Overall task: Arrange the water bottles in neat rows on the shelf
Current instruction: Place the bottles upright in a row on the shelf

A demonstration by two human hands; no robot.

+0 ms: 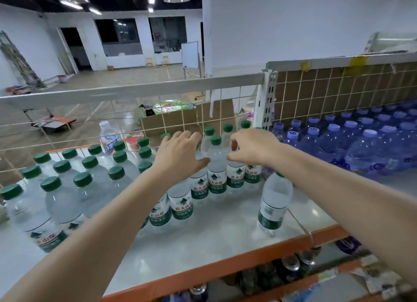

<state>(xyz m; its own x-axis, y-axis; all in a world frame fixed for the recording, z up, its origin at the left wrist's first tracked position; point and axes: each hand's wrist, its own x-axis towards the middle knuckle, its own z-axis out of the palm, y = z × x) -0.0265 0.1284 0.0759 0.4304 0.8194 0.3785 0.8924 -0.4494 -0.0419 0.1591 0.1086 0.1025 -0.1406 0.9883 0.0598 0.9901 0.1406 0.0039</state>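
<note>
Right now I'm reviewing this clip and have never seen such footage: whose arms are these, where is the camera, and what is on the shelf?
There is no machine here. A camera worn on a person's head looks down at their own bare arms. The left hand and right hand reach either side of one green-capped water bottle in the back rows; whether they grip it cannot be told. More green-capped bottles stand in rows on the shelf, and one lone bottle stands apart near the front. Blue bottles fill the neighbouring section.
</note>
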